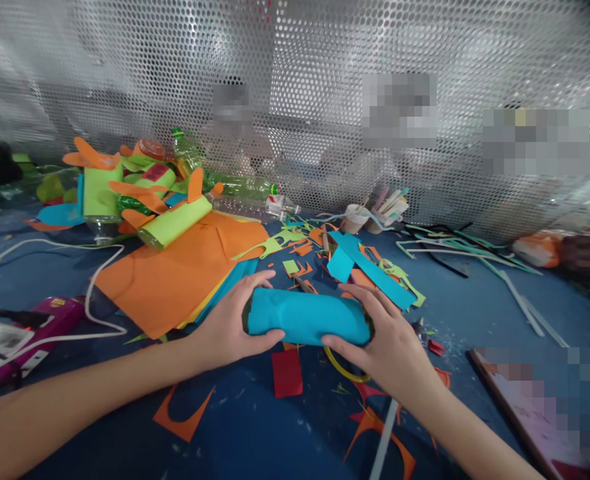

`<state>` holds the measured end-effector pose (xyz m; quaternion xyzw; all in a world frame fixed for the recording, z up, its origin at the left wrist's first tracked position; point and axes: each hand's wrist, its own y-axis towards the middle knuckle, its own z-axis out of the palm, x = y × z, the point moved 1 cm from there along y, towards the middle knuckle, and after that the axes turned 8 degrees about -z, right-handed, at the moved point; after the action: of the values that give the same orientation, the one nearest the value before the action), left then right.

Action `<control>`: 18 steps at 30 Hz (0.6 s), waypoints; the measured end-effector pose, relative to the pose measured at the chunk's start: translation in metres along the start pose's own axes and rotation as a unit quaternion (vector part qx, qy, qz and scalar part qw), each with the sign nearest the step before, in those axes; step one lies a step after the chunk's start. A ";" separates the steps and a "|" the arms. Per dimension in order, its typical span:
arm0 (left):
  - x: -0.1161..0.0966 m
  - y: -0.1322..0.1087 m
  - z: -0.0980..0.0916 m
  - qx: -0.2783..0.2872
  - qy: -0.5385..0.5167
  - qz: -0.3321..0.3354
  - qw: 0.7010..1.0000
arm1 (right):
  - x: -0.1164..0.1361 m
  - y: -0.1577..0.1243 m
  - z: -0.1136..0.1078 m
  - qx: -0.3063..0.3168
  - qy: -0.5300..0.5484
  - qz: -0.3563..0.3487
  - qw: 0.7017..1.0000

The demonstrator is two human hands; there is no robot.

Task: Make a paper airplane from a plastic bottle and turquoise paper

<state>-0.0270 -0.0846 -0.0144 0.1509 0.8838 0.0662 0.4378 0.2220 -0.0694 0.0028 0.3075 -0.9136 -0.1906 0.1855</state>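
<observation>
From my station I have the tube point(309, 317) between the left hand point(242, 323) and the right hand point(387, 337), over the bench point(239, 447). Behind it to the left lies a stack of sheets point(175, 287) with a cylinder point(177, 223) resting on top; bottles point(102, 190) are heaped behind and left of that. At near left I find a device point(57, 320), a cable point(87, 293) crossing it and looping off to its right. Behind the tube come paper scraps point(375, 270), then two cups point(355, 220), before a mesh panel point(295, 87). Strips point(522, 305) lie to the right, a phone or tablet point(529, 413) at near right, and a card piece point(287, 373) just before the tube.
</observation>
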 end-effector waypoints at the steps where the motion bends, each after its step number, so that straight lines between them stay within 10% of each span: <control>1: 0.000 0.000 0.000 0.002 0.006 0.003 1.000 | -0.001 0.000 0.000 0.007 0.004 0.000 1.000; 18: 0.031 0.016 -0.008 0.072 -0.104 -0.061 0.990 | -0.019 0.002 -0.014 -0.058 0.235 0.031 0.970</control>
<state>-0.0477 -0.0591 -0.0287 0.1339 0.8434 -0.0404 0.5187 0.2419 -0.0593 0.0118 0.3040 -0.8411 -0.1599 0.4179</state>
